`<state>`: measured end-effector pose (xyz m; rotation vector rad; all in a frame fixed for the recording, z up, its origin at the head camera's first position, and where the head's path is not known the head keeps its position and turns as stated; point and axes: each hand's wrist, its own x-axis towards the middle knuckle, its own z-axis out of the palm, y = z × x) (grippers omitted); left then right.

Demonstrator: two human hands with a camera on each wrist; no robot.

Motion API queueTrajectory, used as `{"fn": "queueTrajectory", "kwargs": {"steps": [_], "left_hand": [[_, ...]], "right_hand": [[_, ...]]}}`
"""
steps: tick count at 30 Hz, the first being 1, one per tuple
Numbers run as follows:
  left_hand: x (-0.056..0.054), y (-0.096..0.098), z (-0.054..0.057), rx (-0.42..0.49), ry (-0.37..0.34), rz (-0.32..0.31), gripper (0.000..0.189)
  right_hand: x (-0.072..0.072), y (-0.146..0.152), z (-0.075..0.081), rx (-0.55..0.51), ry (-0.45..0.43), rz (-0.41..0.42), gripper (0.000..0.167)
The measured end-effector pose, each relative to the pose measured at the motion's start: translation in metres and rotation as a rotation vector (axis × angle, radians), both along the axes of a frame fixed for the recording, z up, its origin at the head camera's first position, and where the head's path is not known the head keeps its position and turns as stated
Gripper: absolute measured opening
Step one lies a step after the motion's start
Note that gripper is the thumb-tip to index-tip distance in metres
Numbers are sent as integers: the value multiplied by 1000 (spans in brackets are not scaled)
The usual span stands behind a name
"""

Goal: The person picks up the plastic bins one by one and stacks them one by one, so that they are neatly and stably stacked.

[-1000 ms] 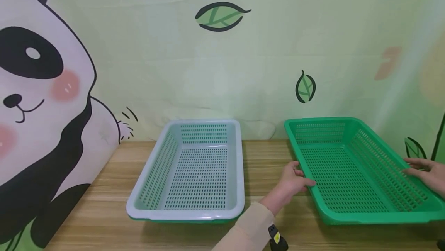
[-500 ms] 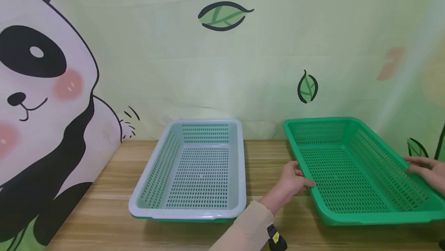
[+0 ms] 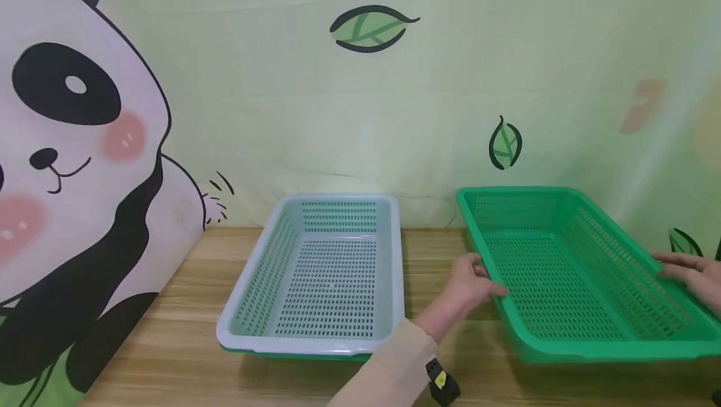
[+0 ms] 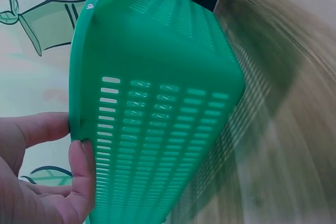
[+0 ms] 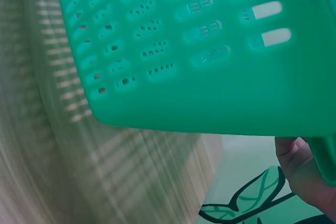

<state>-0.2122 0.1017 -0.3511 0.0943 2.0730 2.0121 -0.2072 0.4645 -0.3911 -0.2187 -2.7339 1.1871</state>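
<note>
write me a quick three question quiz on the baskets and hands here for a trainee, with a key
1. Multiple choice: which part of the green rectangular perforated plastic basket does the left hand grip?
a) its floor
b) a long side's rim
c) its front corner

2. Short answer: in the head view, which hand is nearer the pale blue-white rectangular perforated plastic basket?

3. True or false: both hands are on the same long side of the green basket.

Key
1. b
2. The left hand.
3. False; the right hand is at the opposite long side.
</note>
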Motion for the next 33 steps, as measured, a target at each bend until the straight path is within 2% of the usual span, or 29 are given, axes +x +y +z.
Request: {"fn": "queueTrajectory", "kwargs": {"steps": [1, 4, 13, 20, 24, 27, 31, 33], "left_hand": [[0, -2, 2, -1, 7, -6, 61], [2, -7, 8, -3, 23, -30, 56], [2, -21, 24, -151, 116, -80, 47], [-3, -36, 32, -190, 110, -85, 56], [-9, -47, 35, -203, 112, -125, 49], [-13, -56, 36, -211, 114, -157, 47], [-17, -68, 38, -214, 125, -179, 49], [-17, -74, 39, -212, 134, -193, 49]], "right_hand": [[0, -1, 0, 14, -5, 3, 49], [-1, -3, 1, 35, -16, -5, 53], [0, -17, 8, 14, -47, -7, 58], [3, -34, 21, 0, -102, -15, 60], [6, -44, 28, -54, -118, 4, 61], [8, -51, 33, -98, -127, 50, 63], [10, -60, 40, -106, -94, 57, 63], [10, -65, 43, -83, -69, 30, 62]]}}
